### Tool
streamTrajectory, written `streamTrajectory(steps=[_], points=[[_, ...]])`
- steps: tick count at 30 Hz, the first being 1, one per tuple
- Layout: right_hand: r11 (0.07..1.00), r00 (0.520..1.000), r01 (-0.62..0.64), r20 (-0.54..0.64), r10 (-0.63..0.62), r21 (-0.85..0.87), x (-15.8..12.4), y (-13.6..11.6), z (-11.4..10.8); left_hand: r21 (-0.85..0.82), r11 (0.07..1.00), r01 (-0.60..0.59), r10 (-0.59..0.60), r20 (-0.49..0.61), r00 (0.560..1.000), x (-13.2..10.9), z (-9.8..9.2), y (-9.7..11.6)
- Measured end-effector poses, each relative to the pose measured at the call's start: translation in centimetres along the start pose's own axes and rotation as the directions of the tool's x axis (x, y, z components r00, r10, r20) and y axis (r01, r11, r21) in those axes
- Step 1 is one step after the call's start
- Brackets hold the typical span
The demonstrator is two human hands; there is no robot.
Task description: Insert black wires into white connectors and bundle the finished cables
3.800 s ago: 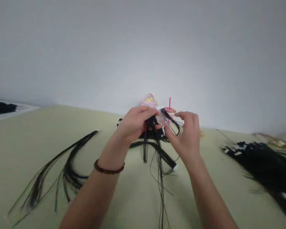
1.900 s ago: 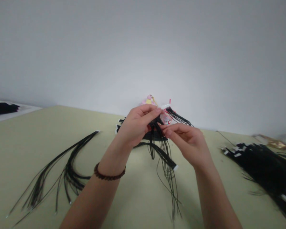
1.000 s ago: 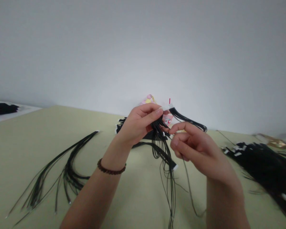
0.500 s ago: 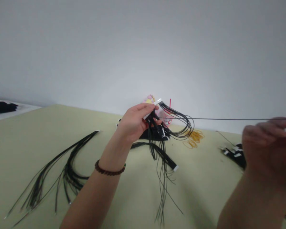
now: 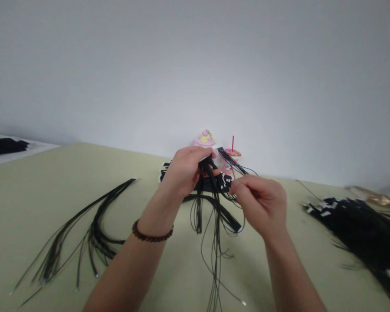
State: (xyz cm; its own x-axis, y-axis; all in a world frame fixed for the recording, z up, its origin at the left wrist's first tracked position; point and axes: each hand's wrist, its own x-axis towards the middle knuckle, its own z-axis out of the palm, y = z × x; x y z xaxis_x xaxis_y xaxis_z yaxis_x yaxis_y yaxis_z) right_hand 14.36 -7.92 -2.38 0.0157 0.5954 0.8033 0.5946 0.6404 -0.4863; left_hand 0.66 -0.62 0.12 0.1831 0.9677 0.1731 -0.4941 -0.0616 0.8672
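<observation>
My left hand [image 5: 185, 174] is clenched round the wire bundle [image 5: 211, 203] just above the mid counter [image 5: 35, 203], probably so its ends hang free, while my right hand [image 5: 263, 204] fingers [image 5: 236, 187] pinch one strand [image 5: 231, 196] at its right.

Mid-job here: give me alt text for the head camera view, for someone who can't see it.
The left hand grips a bundle of black wires above a pale green table, while the right hand pinches its strands. Loose wires lie to the left, a wire pile to the right.
</observation>
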Motion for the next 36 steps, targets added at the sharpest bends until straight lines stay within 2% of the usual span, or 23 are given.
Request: streamTrajectory(steps=[2,4,9,13,22,28,33,36], points=[[0.996,0.997,0.054,0.065,-0.05,-0.065,0.1,0.1,0.4,0.006,1.0,0.007,-0.007,-0.004,1.0,0.0,0.1,0.0],[0.996,0.995,0.058,0.084,-0.053,-0.069,0.1,0.4,0.6,0.019,1.0,0.024,-0.024,-0.002,1.0,-0.1,0.2,0.2],[0.998,0.997,0.035,0.073,-0.03,-0.059,0.2,1.2,0.9,0.061,0.996,0.058,-0.058,-0.003,0.998,-0.3,0.3,0.4],[0.998,0.997,0.028,0.078,-0.024,-0.054,0.3,1.4,1.0,0.073,0.997,0.037,-0.036,-0.02,0.999,-0.3,0.3,0.4],[0.998,0.996,0.0,0.087,0.006,-0.063,0.5,1.9,0.9,0.033,0.999,0.004,-0.003,-0.029,1.0,-0.3,0.2,0.3],[0.998,0.997,-0.021,0.078,0.025,-0.051,0.5,2.1,1.1,0.026,0.999,0.022,-0.021,-0.027,0.999,-0.3,0.2,0.4],[0.997,0.997,0.008,0.08,-0.002,-0.071,0.5,2.1,1.3,0.1,0.994,0.044,-0.049,0.045,0.998,-0.3,0.0,0.5],[0.992,0.998,0.014,0.06,-0.007,-0.121,0.5,2.2,1.3,0.181,0.982,0.047,-0.076,0.157,0.985,-0.6,0.0,0.1]])
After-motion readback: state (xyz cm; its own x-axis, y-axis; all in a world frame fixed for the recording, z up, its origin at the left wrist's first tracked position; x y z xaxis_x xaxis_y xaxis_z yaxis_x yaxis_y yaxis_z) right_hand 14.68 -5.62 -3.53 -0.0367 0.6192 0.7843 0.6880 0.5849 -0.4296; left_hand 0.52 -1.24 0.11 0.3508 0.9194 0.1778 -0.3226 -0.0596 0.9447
